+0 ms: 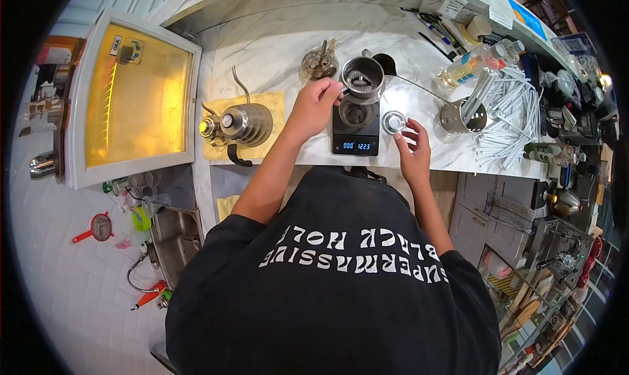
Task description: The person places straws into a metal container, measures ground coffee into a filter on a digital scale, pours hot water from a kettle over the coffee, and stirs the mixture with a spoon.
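Observation:
My left hand (318, 106) is closed on the handle of a steel cup (363, 77) with a dark interior. The cup is over the far part of a black scale (356, 145), which reads 122.3. Just below the cup, a small glass vessel (357, 115) stands on the scale. To the right, the thumb and fingers of my right hand (414, 153) are at the edge of a small round silvery piece (394, 122); its exact kind is unclear. Beyond my left hand is a glass jar (319, 63) with something spoon-like in it.
A gooseneck kettle (249, 125) is on a yellow cloth (274, 103) at the left. To the right are a metal canister (452, 118), a pile of white wrapped straws (508, 113) and bottles (462, 67). The counter's front edge (308, 164) runs before me.

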Motion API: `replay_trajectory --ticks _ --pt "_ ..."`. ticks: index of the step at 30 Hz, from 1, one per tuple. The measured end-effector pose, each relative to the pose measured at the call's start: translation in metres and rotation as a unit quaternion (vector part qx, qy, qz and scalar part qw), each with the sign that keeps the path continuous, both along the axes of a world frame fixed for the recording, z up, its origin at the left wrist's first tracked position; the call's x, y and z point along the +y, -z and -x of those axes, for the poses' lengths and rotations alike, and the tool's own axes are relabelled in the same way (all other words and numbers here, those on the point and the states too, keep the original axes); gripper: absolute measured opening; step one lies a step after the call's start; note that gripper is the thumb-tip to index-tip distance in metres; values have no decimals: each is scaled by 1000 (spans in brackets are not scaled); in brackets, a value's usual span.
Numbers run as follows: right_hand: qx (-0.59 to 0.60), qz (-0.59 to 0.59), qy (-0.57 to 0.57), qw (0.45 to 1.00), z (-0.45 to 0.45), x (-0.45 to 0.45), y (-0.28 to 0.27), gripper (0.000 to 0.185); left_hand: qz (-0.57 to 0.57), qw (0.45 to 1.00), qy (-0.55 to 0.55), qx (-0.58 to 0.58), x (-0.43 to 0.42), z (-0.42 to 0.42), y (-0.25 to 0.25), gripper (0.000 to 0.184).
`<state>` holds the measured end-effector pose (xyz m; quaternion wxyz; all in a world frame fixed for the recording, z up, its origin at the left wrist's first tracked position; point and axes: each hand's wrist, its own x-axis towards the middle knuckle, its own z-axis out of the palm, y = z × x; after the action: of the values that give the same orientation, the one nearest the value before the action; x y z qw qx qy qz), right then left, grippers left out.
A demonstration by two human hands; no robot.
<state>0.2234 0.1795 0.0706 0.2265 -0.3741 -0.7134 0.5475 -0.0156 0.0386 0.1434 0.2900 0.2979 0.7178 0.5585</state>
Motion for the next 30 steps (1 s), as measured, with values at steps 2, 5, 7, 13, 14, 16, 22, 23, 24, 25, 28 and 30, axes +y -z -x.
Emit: replay_trajectory --ticks 2,5,7,13,14,16,22,23,24,25,28,30 --pt "2 -1 -2 1000 0 0 2 53 14 1000 7 -15 -12 -11 -6 29" --pt "-1 2 1 1000 0 0 3 53 19 1000 1 -16 -27 -23 11 27" --pt "-4 6 1 1000 -1 -1 4 52 21 1000 -1 -15 -34 -28 21 25" --pt "-6 16 -3 1000 -1 -4 3 52 23 1000 0 -20 -39 -34 44 29" --pt "-4 17 -4 1000 -1 -5 3 52 31 999 2 -13 -39 -34 45 29" --pt "-2 17 -6 1000 -2 -5 4 52 47 999 6 1 -39 -35 45 30" --pt "-13 13 -12 1000 -5 -6 3 51 65 998 12 10 -42 -35 47 30" --pt "-13 14 -12 1000 -6 -5 5 51 57 998 7 6 -43 -35 50 30" --pt "-13 16 -11 1000 -6 -5 5 51 48 999 1 2 -42 -36 53 29" --pt "-12 17 -12 1000 -6 -6 5 52 40 999 -4 -2 -41 -37 55 29" --pt "-10 20 -16 1000 -6 -7 4 52 47 999 -19 9 -43 -41 50 26" --pt "-8 20 -21 1000 -5 -7 3 52 26 998 -56 -1 -43 -46 50 23"
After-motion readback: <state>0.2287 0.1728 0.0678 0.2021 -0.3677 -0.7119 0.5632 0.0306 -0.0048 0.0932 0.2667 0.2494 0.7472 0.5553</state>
